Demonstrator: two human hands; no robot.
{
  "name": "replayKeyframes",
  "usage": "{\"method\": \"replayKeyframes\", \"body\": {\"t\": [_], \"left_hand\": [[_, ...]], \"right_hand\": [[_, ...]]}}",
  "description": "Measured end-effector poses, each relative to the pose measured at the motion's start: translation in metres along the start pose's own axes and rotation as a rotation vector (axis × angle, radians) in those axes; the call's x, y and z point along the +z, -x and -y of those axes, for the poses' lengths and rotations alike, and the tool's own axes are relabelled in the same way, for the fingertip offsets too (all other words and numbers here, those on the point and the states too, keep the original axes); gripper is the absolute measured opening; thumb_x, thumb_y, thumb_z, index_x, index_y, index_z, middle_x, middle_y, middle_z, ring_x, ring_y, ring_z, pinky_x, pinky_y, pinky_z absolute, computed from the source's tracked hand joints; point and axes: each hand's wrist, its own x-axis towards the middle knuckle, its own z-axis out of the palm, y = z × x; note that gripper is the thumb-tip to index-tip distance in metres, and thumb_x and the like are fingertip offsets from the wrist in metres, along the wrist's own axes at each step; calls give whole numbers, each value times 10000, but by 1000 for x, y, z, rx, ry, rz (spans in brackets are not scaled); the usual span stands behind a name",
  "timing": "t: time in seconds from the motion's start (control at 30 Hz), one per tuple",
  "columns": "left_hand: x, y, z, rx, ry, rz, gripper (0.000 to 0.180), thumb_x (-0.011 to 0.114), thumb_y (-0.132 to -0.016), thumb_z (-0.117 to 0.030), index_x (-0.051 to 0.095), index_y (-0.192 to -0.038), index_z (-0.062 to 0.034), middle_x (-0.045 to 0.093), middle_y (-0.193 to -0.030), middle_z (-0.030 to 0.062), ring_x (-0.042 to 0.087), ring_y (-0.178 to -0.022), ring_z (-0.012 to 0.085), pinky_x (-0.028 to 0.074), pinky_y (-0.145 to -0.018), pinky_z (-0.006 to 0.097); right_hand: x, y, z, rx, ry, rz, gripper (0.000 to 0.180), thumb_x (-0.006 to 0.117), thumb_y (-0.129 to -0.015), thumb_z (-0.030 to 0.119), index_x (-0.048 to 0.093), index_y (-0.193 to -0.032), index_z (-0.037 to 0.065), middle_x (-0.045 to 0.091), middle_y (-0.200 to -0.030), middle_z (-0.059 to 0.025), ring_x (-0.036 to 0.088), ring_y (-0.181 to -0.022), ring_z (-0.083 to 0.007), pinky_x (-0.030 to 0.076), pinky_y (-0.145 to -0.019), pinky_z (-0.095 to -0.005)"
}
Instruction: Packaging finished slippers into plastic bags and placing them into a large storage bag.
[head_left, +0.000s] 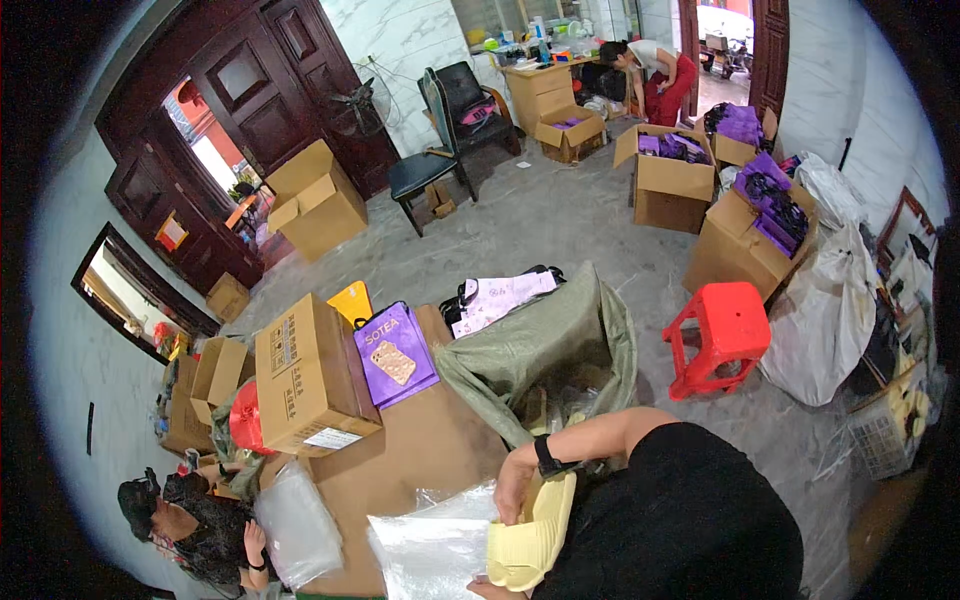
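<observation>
A pale yellow foam slipper (530,535), soft, thick-soled and curved, is being gripped along its upper edge by the right hand (513,483), fingers closed over it, a black wristband showing at the wrist. The left hand (488,590) is being seen only at the lower edge, just under the slipper and beside a clear crinkled plastic bag (435,548); whether it is clasping anything cannot be told. The step in hand is judged to be the slipper being worked toward the bag's mouth; the next move is judged to call for the thin film being held open while the pliant foam is being slid in. Both items are being held over a flat brown cardboard sheet (420,450). Beyond it, a slack olive woven sack (540,345) is standing open, with a glossy purple carrier bag (395,352) and a sealed brown carton (310,375) nearby.
</observation>
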Motion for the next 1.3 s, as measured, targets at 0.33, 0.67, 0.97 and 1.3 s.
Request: {"method": "replayKeyframes", "body": {"t": [0.33, 0.67, 0.97, 1.3], "left_hand": [[-31, 43, -49, -159, -21, -128, 343, 619, -660, -280, 541, -847, -3, 543, -813, 199, 524, -738, 376, 404, -644, 440], [-48, -22, -68, -29, -208, -450, 282, 490, -775, -22, 558, -1049, -8, 613, -933, 150, 596, -821, 287, 489, -710, 351], [-62, 17, -84, -48, -75, -725, 242, 496, -824, -56, 585, -1043, -4, 610, -1009, 164, 590, -906, 297, 476, -793, 353], [-57, 3, -111, 17, -190, -672, 337, 520, -775, -37, 548, -1111, -33, 535, -1145, 133, 455, -1115, 324, 309, -982, 464]], "right_hand": [[0, -13, -51, 53, -78, -43, 277, 578, -836, 166, 573, -1009, -50, 619, -995, -99, 571, -894, -161, 443, -816, -306], [-9, 22, -49, 96, -143, -60, 401, 569, -844, 98, 472, -1185, -91, 509, -1214, -90, 492, -1072, -150, 392, -913, -275], [9, -20, -20, -17, 705, -476, 332, 606, -809, 274, 549, -976, -8, 465, -840, -39, 466, -821, -161, 378, -726, -317], [30, -53, -39, -307, 1672, -593, 279, 593, -735, 229, 557, -954, 59, 487, -891, -104, 487, -915, -265, 344, -865, -430]]}}
